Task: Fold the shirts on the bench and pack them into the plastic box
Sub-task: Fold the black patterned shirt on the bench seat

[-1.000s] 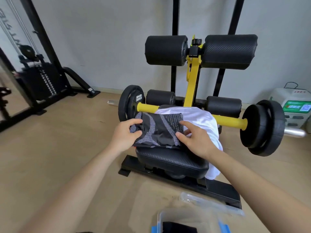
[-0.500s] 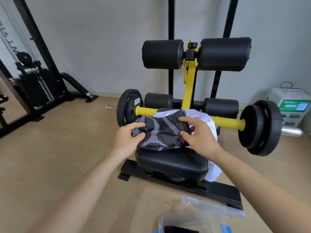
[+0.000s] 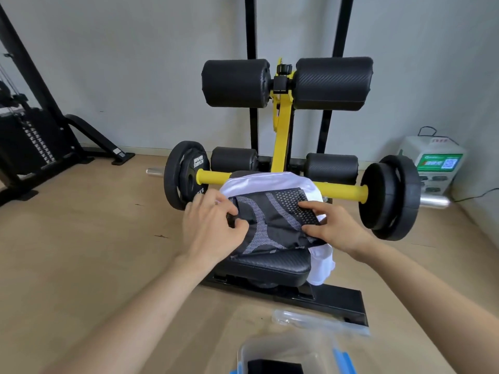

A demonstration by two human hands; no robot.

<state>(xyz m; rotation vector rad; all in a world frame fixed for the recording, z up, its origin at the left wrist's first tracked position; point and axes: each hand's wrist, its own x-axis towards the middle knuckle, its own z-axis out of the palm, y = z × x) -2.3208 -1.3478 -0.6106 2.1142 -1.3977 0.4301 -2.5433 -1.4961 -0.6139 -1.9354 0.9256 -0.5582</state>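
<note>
Grip: shirt (image 3: 270, 225) is held at its sides by left hand (image 3: 210, 229) and right hand (image 3: 333, 229).
Change: right hand, flat before, is now curled.
Meaning: fold seems finished; box (image 3: 270, 344) is next.

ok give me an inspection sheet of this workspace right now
surface: black padded bench seat, partly covered by shirts
job's things: folded black shirt lying on white shirt; plastic box on the floor, something dark inside
clutter: clear lid beside the box
hands: left hand grips the black shirt's left edge; right hand pinches its right edge
cables: black cable by the white unit
surroundings: weight plates, grey wall
</note>
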